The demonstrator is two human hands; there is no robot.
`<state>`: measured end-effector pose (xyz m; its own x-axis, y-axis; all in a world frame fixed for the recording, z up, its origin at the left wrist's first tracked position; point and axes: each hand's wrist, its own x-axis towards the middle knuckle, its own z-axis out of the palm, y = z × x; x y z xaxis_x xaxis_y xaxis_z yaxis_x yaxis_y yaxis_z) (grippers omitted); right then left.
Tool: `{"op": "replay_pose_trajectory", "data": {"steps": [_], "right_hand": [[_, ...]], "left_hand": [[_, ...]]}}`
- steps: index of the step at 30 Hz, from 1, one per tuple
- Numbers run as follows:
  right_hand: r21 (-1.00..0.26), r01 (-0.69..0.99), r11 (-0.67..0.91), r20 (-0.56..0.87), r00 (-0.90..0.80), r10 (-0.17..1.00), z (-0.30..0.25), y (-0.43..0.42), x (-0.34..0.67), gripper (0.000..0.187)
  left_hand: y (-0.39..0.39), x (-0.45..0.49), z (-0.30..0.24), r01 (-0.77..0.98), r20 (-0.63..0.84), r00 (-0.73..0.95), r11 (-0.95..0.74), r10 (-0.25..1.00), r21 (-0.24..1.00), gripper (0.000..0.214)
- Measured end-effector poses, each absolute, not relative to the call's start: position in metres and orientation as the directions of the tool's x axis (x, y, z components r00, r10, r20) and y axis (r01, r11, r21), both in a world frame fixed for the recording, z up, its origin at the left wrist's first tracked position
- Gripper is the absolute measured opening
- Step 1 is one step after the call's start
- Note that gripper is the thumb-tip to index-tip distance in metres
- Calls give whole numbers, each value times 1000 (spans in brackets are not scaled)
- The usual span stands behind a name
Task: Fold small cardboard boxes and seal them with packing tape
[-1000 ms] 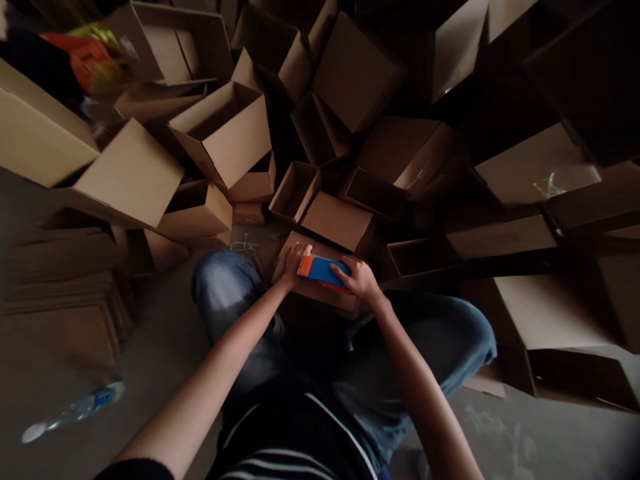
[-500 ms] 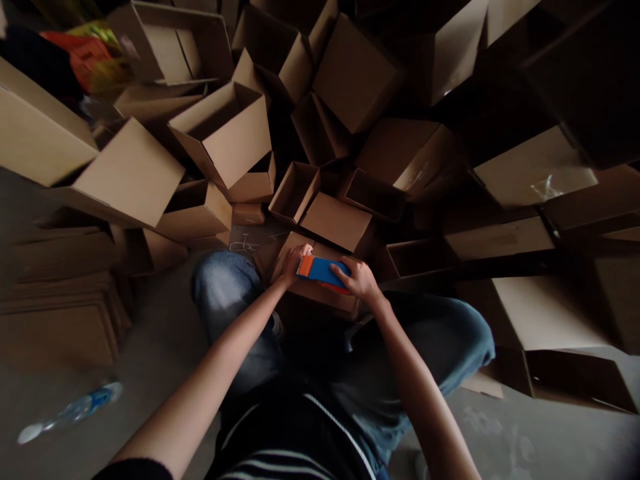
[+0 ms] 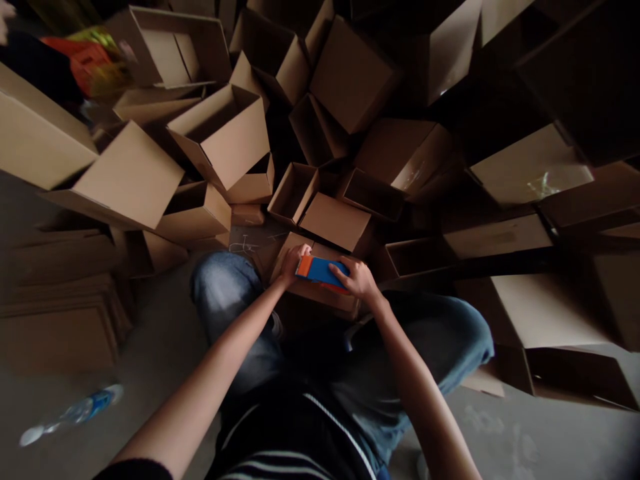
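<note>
Both my hands grip a flat blue block with an orange end [image 3: 321, 271], which shows a strip of red along its lower edge. It could be a tape dispenser, but the picture does not settle that. My left hand [image 3: 294, 262] holds the orange end, and my right hand [image 3: 357, 279] holds the blue end. The block rests over a brown cardboard box [image 3: 330, 298] in front of my lap, and my hands hide part of that box.
Many open cardboard boxes [image 3: 225, 137] lie piled ahead and to both sides. Flattened cardboard [image 3: 60, 300] is stacked at the left on the concrete floor [image 3: 160, 360]. A plastic water bottle [image 3: 75, 415] lies at lower left, and a colourful bag [image 3: 85, 63] sits top left.
My hands and the block have barely moved. The whole view has shifted slightly to the left.
</note>
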<state>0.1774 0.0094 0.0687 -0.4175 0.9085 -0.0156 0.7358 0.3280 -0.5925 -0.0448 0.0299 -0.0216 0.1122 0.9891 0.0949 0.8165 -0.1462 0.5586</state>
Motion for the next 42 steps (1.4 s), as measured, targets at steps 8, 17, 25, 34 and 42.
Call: {"op": "replay_pose_trajectory", "data": {"steps": [8,17,25,34,42], "right_hand": [[-597,734,323,-21,-417,909,71,8,178,50],[-593,741,316,-36,-416,909,72,9,176,51],[-585,741,329,-19,-419,908,68,11,176,52],[-586,741,329,-21,-420,907,69,11,176,51],[-589,738,328,-18,-418,908,69,11,176,51]], "left_hand": [[30,-45,-26,822,110,109,-152,988,549,21],[27,-41,-13,840,112,119,-160,987,518,20],[27,-41,-16,822,141,128,-185,982,539,17],[27,-41,-20,809,188,126,-210,974,549,18],[27,-41,-20,820,169,132,-203,977,535,19]]}}
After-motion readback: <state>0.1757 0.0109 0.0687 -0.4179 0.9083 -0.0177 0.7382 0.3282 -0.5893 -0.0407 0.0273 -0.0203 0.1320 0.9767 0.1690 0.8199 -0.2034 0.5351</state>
